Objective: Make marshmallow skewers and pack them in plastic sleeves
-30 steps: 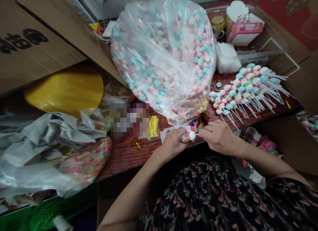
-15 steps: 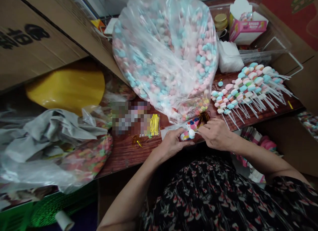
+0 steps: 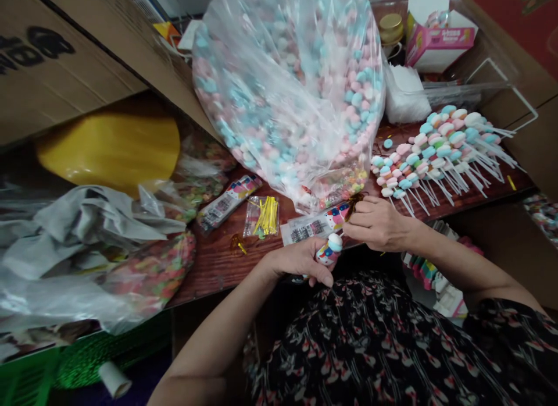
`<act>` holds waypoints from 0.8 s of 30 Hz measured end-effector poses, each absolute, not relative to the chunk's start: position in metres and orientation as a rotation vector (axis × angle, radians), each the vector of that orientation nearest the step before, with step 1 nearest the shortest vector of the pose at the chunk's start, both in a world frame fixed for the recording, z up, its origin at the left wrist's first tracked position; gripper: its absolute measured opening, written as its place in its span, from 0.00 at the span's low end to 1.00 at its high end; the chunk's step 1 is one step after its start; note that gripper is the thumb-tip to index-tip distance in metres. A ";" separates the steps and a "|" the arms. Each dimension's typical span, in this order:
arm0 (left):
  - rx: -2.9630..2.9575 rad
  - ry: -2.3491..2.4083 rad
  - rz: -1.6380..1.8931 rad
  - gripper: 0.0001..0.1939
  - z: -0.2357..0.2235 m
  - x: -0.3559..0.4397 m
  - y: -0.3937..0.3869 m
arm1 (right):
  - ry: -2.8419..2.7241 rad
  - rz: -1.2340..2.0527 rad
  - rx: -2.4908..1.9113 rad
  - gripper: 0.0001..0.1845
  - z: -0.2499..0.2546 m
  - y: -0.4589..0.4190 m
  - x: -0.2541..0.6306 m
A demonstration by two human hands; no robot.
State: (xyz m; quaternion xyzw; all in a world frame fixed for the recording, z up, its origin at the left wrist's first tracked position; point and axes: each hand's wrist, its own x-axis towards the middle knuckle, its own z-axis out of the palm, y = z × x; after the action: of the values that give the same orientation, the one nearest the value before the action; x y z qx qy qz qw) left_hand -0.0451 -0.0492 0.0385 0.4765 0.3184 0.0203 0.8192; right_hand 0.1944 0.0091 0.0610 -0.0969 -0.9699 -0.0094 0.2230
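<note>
My left hand [image 3: 299,262] is shut around a candy stick [image 3: 332,249] with a white ball at its top, sleeved in a clear printed wrapper [image 3: 311,227]. The wrapper's barcode label lies flat toward the left. My right hand [image 3: 378,223] pinches the wrapper's far end, close to a gold tinsel twist tie [image 3: 355,203]. Both hands are over the front edge of the dark wooden table [image 3: 213,266], just below a large clear bag of pink and blue marshmallows [image 3: 288,98]. The bag's lower end nearly reaches my right fingers.
Rows of marshmallow skewers [image 3: 440,150] lie to the right. On the left are a printed wrapper [image 3: 229,202], a packet of gold twist ties [image 3: 265,216] and a crumpled grey plastic bag [image 3: 87,237]. Cardboard flaps [image 3: 87,51] overhang the back left.
My left hand has dropped toward my body and tilted the candy stick more upright. My right hand has shifted slightly up and left, and the wrapper now lies more openly across the table edge.
</note>
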 end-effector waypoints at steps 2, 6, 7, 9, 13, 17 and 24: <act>0.984 0.707 0.073 0.25 0.038 -0.043 -0.048 | -2.679 -0.015 -0.236 0.13 0.063 0.003 0.194; 1.053 0.782 0.146 0.23 0.038 -0.038 -0.047 | -2.696 -0.015 -0.346 0.11 0.067 -0.009 0.194; 1.091 0.808 0.169 0.22 0.038 -0.037 -0.047 | -2.691 -0.023 -0.420 0.10 0.068 -0.010 0.195; 1.176 0.871 0.200 0.20 0.038 -0.035 -0.048 | -2.657 -0.036 -0.562 0.09 0.070 -0.010 0.197; 1.440 0.981 0.291 0.21 0.039 -0.035 -0.052 | -2.649 0.014 -0.564 0.09 0.073 -0.004 0.202; 1.497 0.977 0.361 0.20 0.041 -0.034 -0.057 | -2.696 0.102 -0.472 0.11 0.075 -0.001 0.203; 1.571 1.228 0.535 0.18 0.036 -0.027 -0.067 | -2.727 -0.004 -0.520 0.11 0.078 -0.006 0.201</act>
State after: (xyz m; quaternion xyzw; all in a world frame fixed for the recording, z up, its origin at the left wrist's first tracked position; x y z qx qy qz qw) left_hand -0.0271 -0.0670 0.0359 0.6531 0.5106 0.2224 0.5131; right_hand 0.2014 -0.0060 0.0780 -0.1843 -0.9659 -0.0015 0.1816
